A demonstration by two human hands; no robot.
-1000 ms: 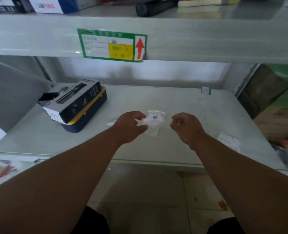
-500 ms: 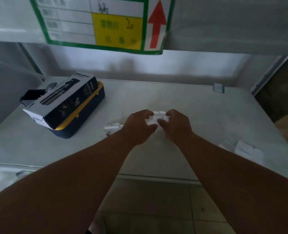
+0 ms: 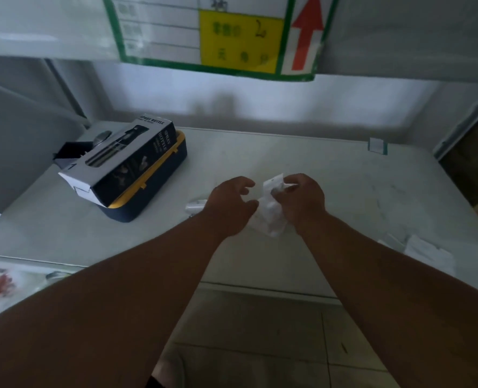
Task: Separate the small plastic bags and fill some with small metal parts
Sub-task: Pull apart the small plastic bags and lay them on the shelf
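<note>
Mid-shelf (image 3: 330,175), the right hand (image 3: 302,201) pinches a bunch of bags (image 3: 272,208); the left hand (image 3: 229,203) hovers beside, fingers loosely curled, holding nothing. Separating step; next likely peel one bag free.

We see small see-through white plastic bags (image 3: 271,217) on a pale grey-white shelf (image 3: 330,191), with a tiny dark speck inside one. The box (image 3: 125,161) is black and white with white letters, and it sits on a dark blue case (image 3: 148,200) with a yellow edge. The sign (image 3: 221,37) above has a green border, a yellow square and a red arrow on white.
</note>
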